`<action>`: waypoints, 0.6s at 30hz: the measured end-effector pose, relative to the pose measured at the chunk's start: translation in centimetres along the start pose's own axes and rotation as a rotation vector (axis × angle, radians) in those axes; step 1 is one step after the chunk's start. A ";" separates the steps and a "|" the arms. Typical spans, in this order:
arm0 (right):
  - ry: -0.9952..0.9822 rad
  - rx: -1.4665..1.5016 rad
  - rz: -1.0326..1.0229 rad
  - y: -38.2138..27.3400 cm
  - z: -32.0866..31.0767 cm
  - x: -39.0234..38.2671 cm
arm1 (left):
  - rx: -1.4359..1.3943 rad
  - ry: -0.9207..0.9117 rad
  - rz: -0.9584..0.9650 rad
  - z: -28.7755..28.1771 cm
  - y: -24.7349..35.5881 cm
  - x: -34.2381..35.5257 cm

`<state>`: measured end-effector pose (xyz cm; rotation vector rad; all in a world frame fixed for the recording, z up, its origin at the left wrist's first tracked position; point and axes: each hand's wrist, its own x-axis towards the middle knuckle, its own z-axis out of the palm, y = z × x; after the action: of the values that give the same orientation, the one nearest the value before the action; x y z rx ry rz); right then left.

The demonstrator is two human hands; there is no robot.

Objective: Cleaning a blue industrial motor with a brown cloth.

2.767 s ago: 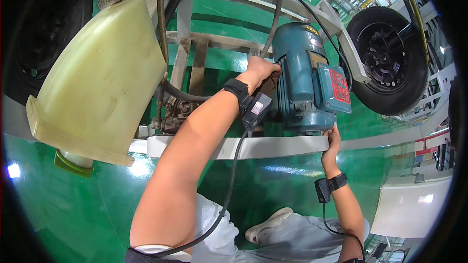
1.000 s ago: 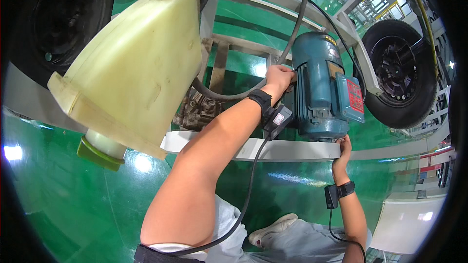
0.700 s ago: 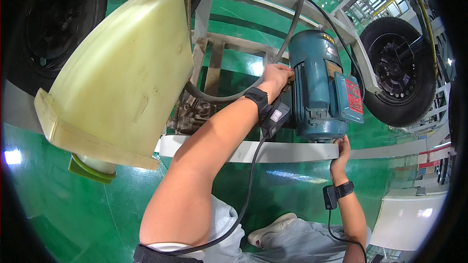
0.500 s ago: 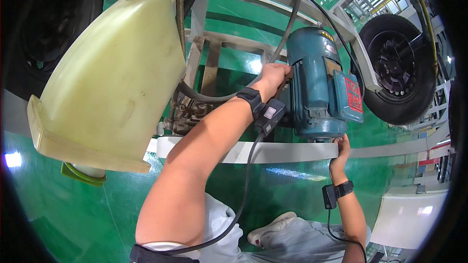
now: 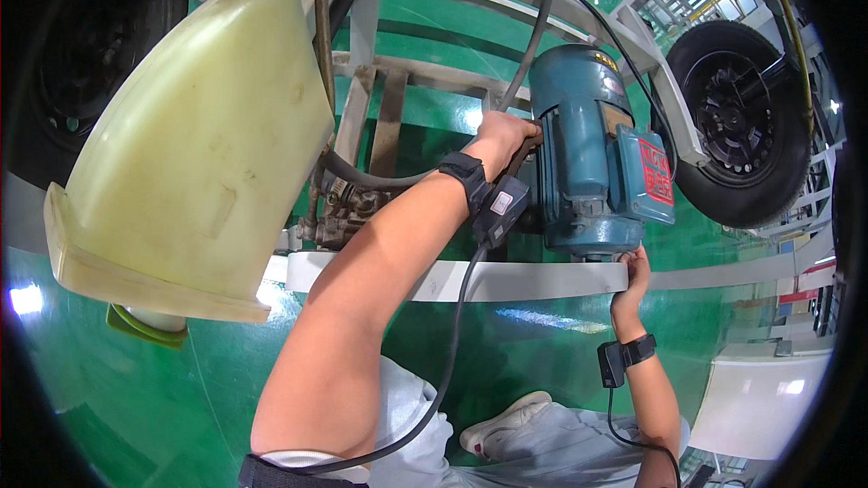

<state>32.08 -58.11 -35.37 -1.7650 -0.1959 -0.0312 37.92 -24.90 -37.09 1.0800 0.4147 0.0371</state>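
A blue-green electric motor [image 5: 579,163] with a box on its right side sits over the white metal frame [image 5: 533,281]. My left hand [image 5: 504,137] is at the motor's left side, its fingers curled against a dark part there; what they grip is hidden. By the motor's near end, just above the frame's front rail, is my right hand [image 5: 634,278]. Its fingers are bent in close to the motor's underside, and what they hold, if anything, cannot be made out. Both wrists wear black straps with small boxes and cables.
A large pale yellow plastic tank [image 5: 199,154] stands at the left, near my left arm. Dark hoses [image 5: 380,179] run past a small metal pump [image 5: 348,212]. One black wheel [image 5: 737,122] is at the right, another [image 5: 99,63] at the far left. The floor is green.
The view has shifted slightly, so the tank appears a little further left. Both hands keep their places at the motor.
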 end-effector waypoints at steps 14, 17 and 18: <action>0.043 0.005 -0.011 -0.2 0.6 0.0 | 0.179 0.002 -0.226 0.1 3.0 -4.6; 0.037 0.014 -0.018 0.1 0.4 0.1 | 0.396 0.037 -0.191 0.0 2.1 -4.9; 0.032 -0.014 -0.025 0.3 0.3 0.2 | 0.386 -0.022 -0.239 -0.1 1.9 -4.6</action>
<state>32.30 -57.88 -35.64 -1.7747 -0.1944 -0.0788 33.99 -24.94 -34.11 1.4009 0.5425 -0.2767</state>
